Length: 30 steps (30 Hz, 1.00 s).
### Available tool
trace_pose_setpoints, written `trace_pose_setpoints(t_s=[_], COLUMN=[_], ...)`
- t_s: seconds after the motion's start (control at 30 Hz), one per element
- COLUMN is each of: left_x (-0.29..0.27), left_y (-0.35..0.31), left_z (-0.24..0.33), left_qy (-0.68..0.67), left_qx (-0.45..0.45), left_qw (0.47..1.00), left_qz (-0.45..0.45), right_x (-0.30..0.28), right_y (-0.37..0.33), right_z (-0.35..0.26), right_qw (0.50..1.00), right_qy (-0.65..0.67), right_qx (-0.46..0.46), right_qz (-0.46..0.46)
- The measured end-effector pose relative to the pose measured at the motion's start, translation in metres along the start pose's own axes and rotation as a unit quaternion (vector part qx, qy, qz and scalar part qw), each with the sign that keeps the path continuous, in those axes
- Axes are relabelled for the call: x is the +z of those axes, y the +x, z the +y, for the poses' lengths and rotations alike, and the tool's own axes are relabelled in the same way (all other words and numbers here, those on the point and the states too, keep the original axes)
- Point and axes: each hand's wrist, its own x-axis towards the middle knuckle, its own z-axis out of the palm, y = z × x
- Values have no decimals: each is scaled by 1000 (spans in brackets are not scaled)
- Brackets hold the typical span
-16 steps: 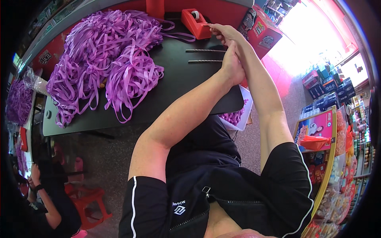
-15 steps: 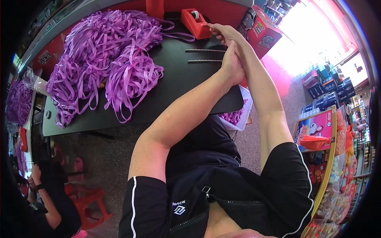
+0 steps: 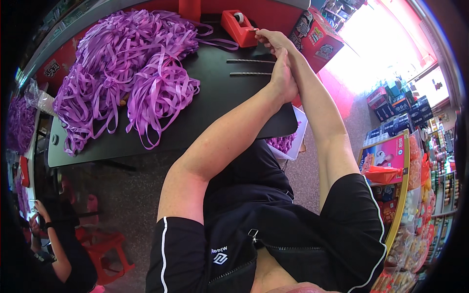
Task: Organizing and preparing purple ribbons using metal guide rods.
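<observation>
At the far edge of the black table (image 3: 215,112) stands a red tape dispenser (image 3: 238,33) with a roll of tape (image 3: 239,17) in it. My right hand (image 3: 274,41) reaches to its cutting end, thumb and forefinger pinched on the tape end there. Close below, against the right wrist, is my left hand (image 3: 284,78). Its thumb points up, while its other fingers are hidden. Two thin twisted metal rods (image 3: 249,61) lie side by side on the table, their right ends running toward my left hand. Left of them spreads a large heap of purple ribbon loops (image 3: 132,53).
A white bin (image 3: 299,134) with purple ribbon stands under the table's right corner. Beyond is a red carton (image 3: 317,41). Goods shelves (image 3: 405,195) line the right side. At lower left, another person's arm (image 3: 57,249) shows near a red stool (image 3: 107,251).
The view has shifted slightly, so the table things sit a little further left. My hands stay at the dispenser in nearly the same pose. The other person's arm has moved slightly.
</observation>
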Motion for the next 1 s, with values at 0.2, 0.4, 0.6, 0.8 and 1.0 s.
trace_pose_setpoints(t_s=[0.2,0.4,0.6,0.8,1.0], left_x=[1,3,-2,3,2], left_y=[-1,-1,2,-4,-1], left_z=[3,1,2,2,2], left_qy=[-2,-7,-6,13,80], left_qx=[10,12,15,12,51], left_qw=[1000,1000,1000,1000,995], left_qz=[-6,-12,-12,-17,22], right_x=[8,2,3,-3,-39], right_y=[-12,-1,9,11,-55], right_z=[-13,-4,-3,3,-7], right_qw=[1000,998,989,984,944], right_qy=[11,-48,-105,-136,302], right_qx=[-28,-40,-100,-112,-1], right_qz=[10,23,10,-10,-131])
